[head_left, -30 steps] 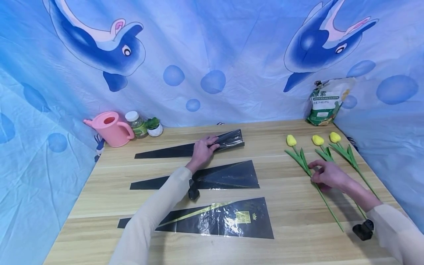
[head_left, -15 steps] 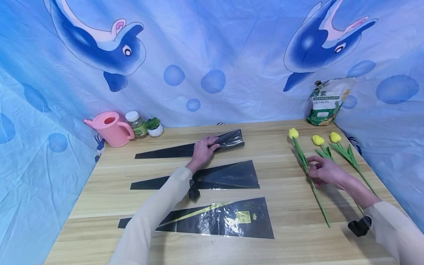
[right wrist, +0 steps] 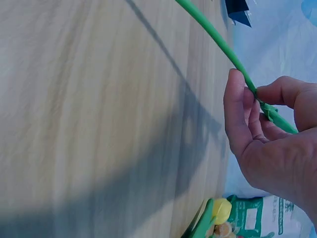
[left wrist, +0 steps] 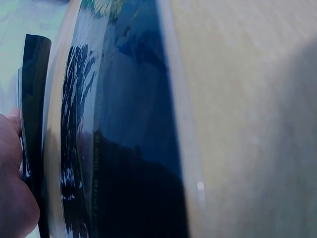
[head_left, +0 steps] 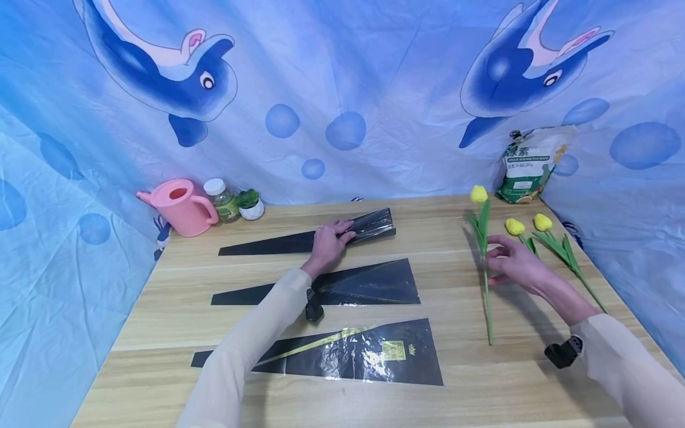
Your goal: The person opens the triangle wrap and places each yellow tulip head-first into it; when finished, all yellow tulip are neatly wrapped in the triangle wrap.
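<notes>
My left hand [head_left: 327,245] holds the farthest black flower sleeve [head_left: 369,227] between thumb and fingers, its wide end bunched and curved upward. That sleeve's raised dark edge [left wrist: 34,89] appears beside the hand in the left wrist view. My right hand [head_left: 516,264] pinches a yellow tulip [head_left: 478,194] by its green stem, blossom pointing away. The right wrist view shows thumb and fingertips meeting on the stem [right wrist: 218,39], which is off the table and casts a shadow. Two more yellow tulips [head_left: 515,226] [head_left: 543,222] lie right of this hand, partly covered by the arm.
A middle black sleeve [head_left: 374,283] and a nearer one with gold print [head_left: 364,353] lie flat. At the back left stand a pink watering can [head_left: 184,208], a lidded jar [head_left: 226,202] and a small potted plant [head_left: 249,205]. A fertilizer bag [head_left: 527,166] stands back right.
My right hand has lifted the tulip and moved it left and away, turning its stem more upright in the head view. The left hand and sleeves have stayed in place.
</notes>
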Available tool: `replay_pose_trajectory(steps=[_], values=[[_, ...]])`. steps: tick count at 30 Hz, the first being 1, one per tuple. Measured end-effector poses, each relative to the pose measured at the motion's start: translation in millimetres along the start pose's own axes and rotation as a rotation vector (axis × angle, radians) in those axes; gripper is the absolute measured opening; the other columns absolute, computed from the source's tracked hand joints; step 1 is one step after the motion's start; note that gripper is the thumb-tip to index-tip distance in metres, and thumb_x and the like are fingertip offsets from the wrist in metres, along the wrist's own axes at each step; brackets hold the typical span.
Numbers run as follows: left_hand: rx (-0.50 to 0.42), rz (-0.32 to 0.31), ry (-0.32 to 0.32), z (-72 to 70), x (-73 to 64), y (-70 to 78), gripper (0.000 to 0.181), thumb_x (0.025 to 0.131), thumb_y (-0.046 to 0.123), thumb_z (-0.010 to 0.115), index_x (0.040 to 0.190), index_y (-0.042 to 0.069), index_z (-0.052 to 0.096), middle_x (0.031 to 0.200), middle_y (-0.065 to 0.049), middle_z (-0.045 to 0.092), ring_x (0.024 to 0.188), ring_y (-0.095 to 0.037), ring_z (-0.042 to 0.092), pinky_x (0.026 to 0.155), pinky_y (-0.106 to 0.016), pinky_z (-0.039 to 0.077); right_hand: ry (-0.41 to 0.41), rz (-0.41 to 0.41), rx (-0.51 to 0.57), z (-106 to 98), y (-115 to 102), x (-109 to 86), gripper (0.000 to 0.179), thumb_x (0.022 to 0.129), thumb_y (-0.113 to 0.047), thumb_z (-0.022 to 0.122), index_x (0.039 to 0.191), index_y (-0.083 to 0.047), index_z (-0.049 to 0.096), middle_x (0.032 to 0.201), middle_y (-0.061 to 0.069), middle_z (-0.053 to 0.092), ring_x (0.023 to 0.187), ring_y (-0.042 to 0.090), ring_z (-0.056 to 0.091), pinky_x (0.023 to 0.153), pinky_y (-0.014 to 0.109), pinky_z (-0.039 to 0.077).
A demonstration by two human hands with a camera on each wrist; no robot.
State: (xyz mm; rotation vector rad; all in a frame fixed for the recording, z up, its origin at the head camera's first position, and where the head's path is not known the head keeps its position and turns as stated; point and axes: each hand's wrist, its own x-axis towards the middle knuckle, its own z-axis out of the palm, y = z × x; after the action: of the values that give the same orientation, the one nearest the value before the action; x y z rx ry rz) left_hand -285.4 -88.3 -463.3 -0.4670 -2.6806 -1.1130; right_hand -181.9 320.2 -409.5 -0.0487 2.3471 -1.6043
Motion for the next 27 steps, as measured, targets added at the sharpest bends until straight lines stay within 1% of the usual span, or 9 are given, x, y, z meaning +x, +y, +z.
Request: replay_pose_trajectory(steps=[4,10,14,17,19,22,27], values=[[-0.023,-0.009,-0.003,-0.8,-0.3,-1.8,0.036,0.094,0.021,0.073,0.128,0.011,0.068,0.132,-0.009,0.064,0.130,-0.031,0.052,0.109,-0.045,0.040,0.024,-0.020,0.027,6.8,-8.8,8.6,0.066,0.097,0.003,0.051,0.153,0.008,0.015,0.112,0.026,0.046,0.082,0.021,0.063,0.074,0.044,0.060],[-0.032,0.015,0.002,-0.4,0.6,-4.3,0.036,0.094,0.020,0.073,0.127,0.009,0.068,0.130,-0.011,0.064,0.129,-0.032,0.054,0.107,-0.045,0.042,0.073,-0.041,0.117,13.6,-19.5,23.5,0.071,0.099,0.003,0.051,0.155,0.002,0.008,0.112,0.023,0.045,0.080,0.019,0.065,0.076,0.046,0.060],[-0.032,0.020,0.001,0.0,1.8,-5.8,0.035,0.093,0.020,0.073,0.127,0.010,0.069,0.129,-0.010,0.065,0.128,-0.032,0.054,0.107,-0.044,0.043,0.116,-0.081,0.216,17.1,-27.2,33.1,0.066,0.099,0.005,0.050,0.152,0.001,0.009,0.109,0.020,0.046,0.084,0.016,0.065,0.077,0.045,0.060],[-0.044,0.009,0.002,-0.9,1.4,-5.6,0.036,0.093,0.020,0.074,0.127,0.010,0.069,0.129,-0.009,0.065,0.129,-0.032,0.053,0.107,-0.044,0.042,0.156,-0.119,0.328,19.7,-32.9,41.7,0.059,0.099,0.008,0.050,0.145,-0.003,0.015,0.101,0.014,0.050,0.082,0.016,0.067,0.074,0.041,0.061],[-0.053,0.000,0.003,-1.8,0.6,-5.1,0.036,0.093,0.020,0.074,0.127,0.010,0.069,0.130,-0.008,0.065,0.130,-0.032,0.052,0.108,-0.044,0.041,0.188,-0.141,0.400,21.6,-36.8,47.7,0.058,0.097,0.010,0.050,0.142,-0.007,0.018,0.097,0.011,0.052,0.081,0.016,0.066,0.072,0.038,0.061],[-0.061,-0.011,0.000,-2.4,-0.5,-5.2,0.036,0.093,0.020,0.074,0.127,0.010,0.069,0.130,-0.006,0.065,0.131,-0.032,0.051,0.109,-0.044,0.040,0.253,-0.182,0.498,26.0,-42.1,56.8,0.056,0.094,0.014,0.050,0.135,-0.011,0.022,0.092,0.006,0.052,0.076,0.014,0.063,0.067,0.034,0.061],[-0.055,-0.006,0.000,0.5,-0.1,-3.6,0.035,0.092,0.019,0.074,0.126,0.010,0.069,0.129,-0.005,0.066,0.131,-0.032,0.052,0.109,-0.044,0.040,0.346,-0.226,0.598,29.0,-47.0,66.5,0.052,0.093,0.017,0.049,0.126,-0.015,0.023,0.089,0.005,0.048,0.075,0.014,0.056,0.065,0.033,0.061]])
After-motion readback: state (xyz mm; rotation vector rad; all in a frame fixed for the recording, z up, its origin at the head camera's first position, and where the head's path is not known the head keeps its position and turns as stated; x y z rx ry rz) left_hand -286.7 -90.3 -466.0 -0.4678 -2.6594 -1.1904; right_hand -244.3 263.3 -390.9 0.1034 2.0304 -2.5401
